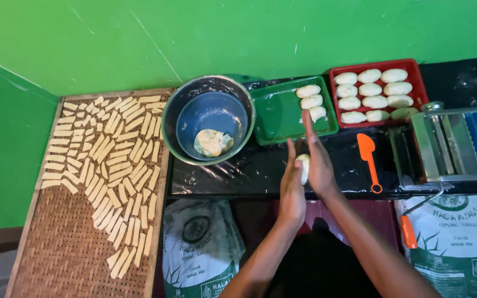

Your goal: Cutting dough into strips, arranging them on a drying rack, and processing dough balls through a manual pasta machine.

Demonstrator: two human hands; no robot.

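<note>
My left hand (292, 185) and my right hand (318, 160) press flat against each other with a pale lump of dough (303, 165) between the palms, over the black plastic-covered table (238, 171). Just beyond my fingertips lies a green tray (280, 113) with three oval dough pieces (310, 102) along its right side. A red tray (412, 69) holds several more dough ovals. A blue bowl (212, 117) inside a metal bowl (175, 113) holds a lump of dough (212, 143).
An orange scraper (369, 156) lies right of my hands. A metal pasta roller (451, 143) with an orange-handled crank (408, 232) stands at the right edge. A woven tray (62, 248) at left carries several cut dough strips. Two flour sacks (200, 248) stand below the table.
</note>
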